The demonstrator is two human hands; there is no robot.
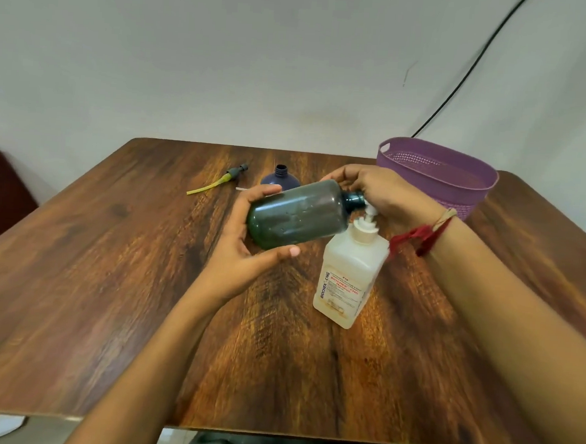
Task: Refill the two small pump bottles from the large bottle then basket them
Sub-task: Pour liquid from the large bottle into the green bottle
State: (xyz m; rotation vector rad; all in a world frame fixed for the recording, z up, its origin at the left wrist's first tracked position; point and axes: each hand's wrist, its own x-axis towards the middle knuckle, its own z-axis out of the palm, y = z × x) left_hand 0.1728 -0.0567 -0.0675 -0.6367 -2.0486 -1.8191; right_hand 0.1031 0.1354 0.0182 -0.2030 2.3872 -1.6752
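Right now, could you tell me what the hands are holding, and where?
Both hold the green bottle, tipped sideways: left hand cups its base, right hand at its neck.

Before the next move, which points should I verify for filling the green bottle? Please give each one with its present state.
1. Green bottle held firmly: ok, left hand around its base, right hand at its neck.
2. Its mouth against the nozzle of the large white pump bottle: cannot tell, the right hand hides it.
3. White bottle upright on the table: ok.
4. Liquid left in the white bottle: cannot tell.
5. Purple basket free to receive bottles: ok.
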